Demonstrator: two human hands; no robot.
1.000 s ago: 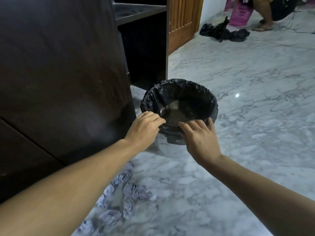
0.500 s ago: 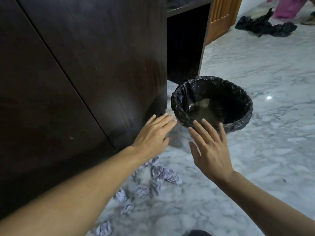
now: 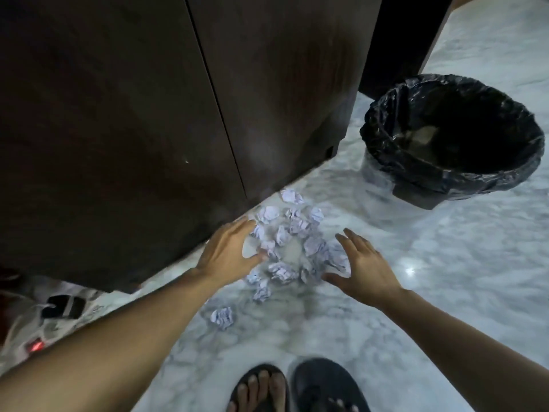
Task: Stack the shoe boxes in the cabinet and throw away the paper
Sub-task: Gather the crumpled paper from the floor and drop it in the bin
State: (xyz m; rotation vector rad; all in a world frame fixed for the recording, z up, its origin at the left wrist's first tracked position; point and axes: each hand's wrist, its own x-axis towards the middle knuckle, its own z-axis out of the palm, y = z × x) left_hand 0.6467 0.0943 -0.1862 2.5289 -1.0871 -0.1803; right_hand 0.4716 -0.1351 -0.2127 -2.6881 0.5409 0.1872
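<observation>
White and grey marble floor (image 3: 416, 307) is filling most of the view, and a tall dark brown wooden cabinet (image 3: 148, 114) is standing on it at the left. A heap of crumpled white paper balls (image 3: 292, 242) is lying on the floor just beside the bottom edge of the cabinet. One more crumpled white paper ball (image 3: 222, 317) is lying a little apart, nearer to the person.

Both hands are reaching down to the heap now. Half a second ago they were up by the bin, and a second ago they were touching its rim. The left hand (image 3: 230, 254) is sitting at the left side of the heap with its fingers spread wide, and it is holding nothing. Its fingertips are touching or nearly touching the paper; I cannot tell which. The right hand (image 3: 364, 270) is sitting at the right side of the heap, also spread wide and holding nothing.

A round bin with a black plastic bag liner (image 3: 451, 135) is standing on the floor to the right of the cabinet's corner, well apart from the hands. It is now sitting further right and higher in the view than before, because the head is looking down more.

Two feet in black sandals (image 3: 297, 388) are showing at the bottom edge. A white power strip with a red light (image 3: 35, 337) is lying at the left edge of the floor.
</observation>
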